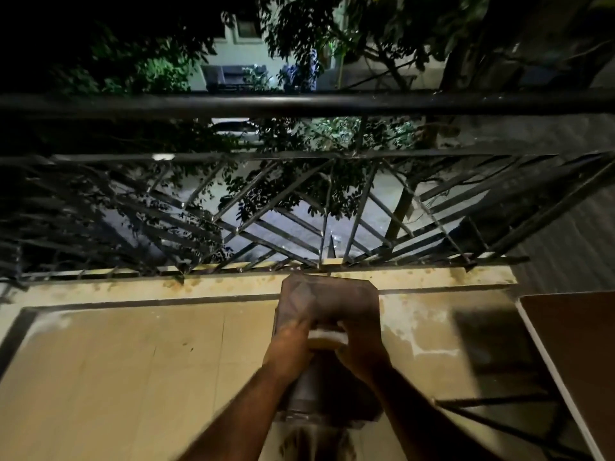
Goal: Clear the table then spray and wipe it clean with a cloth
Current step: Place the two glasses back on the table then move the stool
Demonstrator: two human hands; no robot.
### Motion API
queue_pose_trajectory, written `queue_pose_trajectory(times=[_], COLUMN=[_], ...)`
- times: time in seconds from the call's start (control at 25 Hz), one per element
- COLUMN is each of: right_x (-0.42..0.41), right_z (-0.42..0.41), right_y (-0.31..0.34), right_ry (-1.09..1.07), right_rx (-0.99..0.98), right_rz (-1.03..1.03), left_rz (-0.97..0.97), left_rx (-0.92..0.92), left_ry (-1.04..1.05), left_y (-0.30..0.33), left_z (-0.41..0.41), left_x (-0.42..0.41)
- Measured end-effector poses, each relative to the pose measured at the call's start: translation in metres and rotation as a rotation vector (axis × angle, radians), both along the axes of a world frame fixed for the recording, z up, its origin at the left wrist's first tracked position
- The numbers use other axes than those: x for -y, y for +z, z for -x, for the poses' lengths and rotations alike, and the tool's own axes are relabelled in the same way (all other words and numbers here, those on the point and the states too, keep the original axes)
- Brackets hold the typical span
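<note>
I hold a blurred, see-through container (327,296) out in front of me, above the beige balcony floor and close to the railing. My left hand (289,347) grips it from the left. From the right, my right hand (361,352) curls round it. A white part (327,337) shows between the two hands, and a darker round section (311,394) hangs below them. The brown table (575,347) with a pale edge is cut off at the right border of the view, to the right of my hands. No cloth or spray bottle is in view.
A black metal railing (299,103) with slanted bars runs across the view above a stained ledge (133,286). Dark table legs (499,402) slant below the tabletop at the right. Beyond the railing lie trees and a lit street far below.
</note>
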State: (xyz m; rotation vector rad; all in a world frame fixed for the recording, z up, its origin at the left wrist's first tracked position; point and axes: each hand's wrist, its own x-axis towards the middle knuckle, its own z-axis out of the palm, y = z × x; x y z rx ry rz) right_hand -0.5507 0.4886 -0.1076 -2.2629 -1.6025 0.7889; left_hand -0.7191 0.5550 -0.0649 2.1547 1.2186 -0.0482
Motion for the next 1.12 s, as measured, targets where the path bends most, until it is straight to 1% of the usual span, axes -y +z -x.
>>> queue_pose_trajectory(times=[0.12,0.24,0.4,0.52,0.64,0.72,0.76,0.92,1.0,1.12], right_x=[-0.014,-0.026,-0.03,-0.026,-0.017,-0.004,0.003,0.039,0.058,0.095], right_z=[-0.001,-0.004,-0.008,-0.006,-0.008,-0.011,-0.014,-0.031,-0.043,-0.073], right_y=[-0.029,-0.066,-0.109,-0.124,-0.114,-0.091,-0.079,-0.011,0.029,0.087], right_ry=[0.019,0.05,0.063,0.04,0.02,0.005,-0.011,-0.11,-0.159,-0.311], right_rx=[0.052,0.095,0.151,0.169,0.167,0.2,0.215,0.22,0.24,0.259], right_rz=[0.131,0.177,0.259,0.307,0.25,0.133,0.11,0.138,0.08,-0.042], left_rz=[0.02,0.015,0.009,0.022,-0.036,-0.046,-0.056,-0.101,-0.14,-0.202], left_rx=[-0.03,-0.089,-0.134,-0.163,-0.118,-0.054,-0.032,0.008,0.048,0.126], left_ry=[-0.003,-0.013,-0.042,-0.052,-0.052,-0.068,-0.076,-0.18,-0.246,-0.371], left_y=[-0.047,-0.092,-0.132,-0.146,-0.132,-0.109,-0.093,-0.024,0.009,0.064], left_z=[-0.004,-0.009,-0.019,-0.024,-0.025,-0.025,-0.026,-0.045,-0.064,-0.109], left_x=[-0.015,-0.027,-0.036,-0.031,-0.025,-0.018,-0.014,0.005,0.015,0.036])
